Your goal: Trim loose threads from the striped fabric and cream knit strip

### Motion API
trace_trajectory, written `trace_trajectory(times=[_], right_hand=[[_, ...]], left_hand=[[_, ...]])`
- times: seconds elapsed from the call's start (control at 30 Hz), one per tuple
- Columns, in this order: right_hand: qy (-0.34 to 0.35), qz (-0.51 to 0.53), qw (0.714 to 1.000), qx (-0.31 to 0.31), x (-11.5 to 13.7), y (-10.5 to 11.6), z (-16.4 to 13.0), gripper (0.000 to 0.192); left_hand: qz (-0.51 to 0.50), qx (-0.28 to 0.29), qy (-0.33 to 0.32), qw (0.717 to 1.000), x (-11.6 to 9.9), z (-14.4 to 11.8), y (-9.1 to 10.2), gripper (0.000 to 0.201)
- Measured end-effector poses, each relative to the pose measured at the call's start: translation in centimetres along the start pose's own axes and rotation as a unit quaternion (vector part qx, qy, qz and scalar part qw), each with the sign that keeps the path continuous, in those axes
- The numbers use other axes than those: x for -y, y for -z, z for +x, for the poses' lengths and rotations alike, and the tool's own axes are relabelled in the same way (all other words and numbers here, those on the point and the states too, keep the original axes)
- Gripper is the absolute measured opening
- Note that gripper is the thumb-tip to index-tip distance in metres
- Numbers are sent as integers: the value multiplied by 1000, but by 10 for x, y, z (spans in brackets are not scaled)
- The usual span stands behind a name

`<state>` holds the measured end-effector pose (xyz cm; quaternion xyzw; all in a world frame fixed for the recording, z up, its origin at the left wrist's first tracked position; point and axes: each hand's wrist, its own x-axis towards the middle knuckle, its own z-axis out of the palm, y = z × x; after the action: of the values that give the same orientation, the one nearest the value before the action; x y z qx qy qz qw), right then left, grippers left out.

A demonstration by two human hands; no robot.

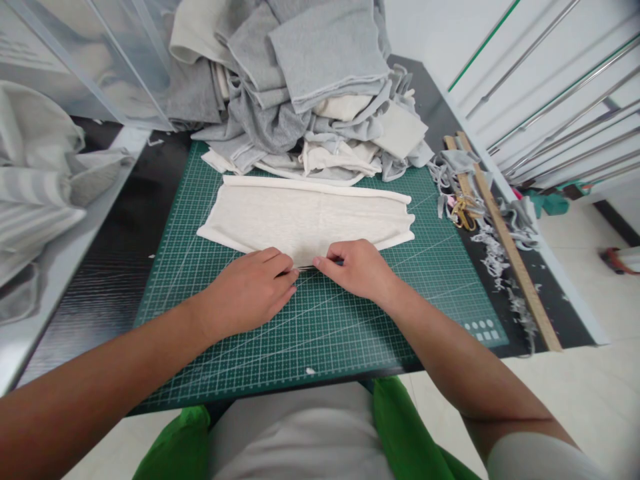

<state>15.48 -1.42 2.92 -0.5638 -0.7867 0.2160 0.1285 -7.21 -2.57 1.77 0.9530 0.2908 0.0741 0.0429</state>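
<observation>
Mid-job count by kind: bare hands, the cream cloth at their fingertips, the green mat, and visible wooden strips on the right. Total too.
Left hand and right hand: 2
Cream cloth: 1
Green mat: 1
Wooden strips: 2
Total: 6

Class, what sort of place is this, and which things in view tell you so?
Probably a sewing or textile workroom: a cream cloth lies on a gridded green cutting mat, with a heap of grey and cream fabric at the mat's far end and cloth scraps beside a long wooden strip.
</observation>
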Motion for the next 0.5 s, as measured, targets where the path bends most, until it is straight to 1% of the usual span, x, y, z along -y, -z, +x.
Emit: trace_trajectory(times=[0.1,0.23,0.27,0.33,0.43,0.5], right_hand=[[8,28,1000,-12,2,5,2,37],[14,79,995,-62,7,8,9,35],[17,78,995,-59,7,6,11,34],[21,53,998,-32,7,3,14,33],[25,9,1000,8,5,1,17,38],[22,-7,1000,17,5,1,16,39]], left_hand=[[-1,1,-1,1000,0,0,1,28],[18,1,-10,1000,-1,0,3,28],[29,1,-13,999,-2,0,3,28],[50,4,-15,999,-5,0,4,28],[64,7,-12,998,-10,0,6,28],[67,5,-11,998,-12,0,7,28]])
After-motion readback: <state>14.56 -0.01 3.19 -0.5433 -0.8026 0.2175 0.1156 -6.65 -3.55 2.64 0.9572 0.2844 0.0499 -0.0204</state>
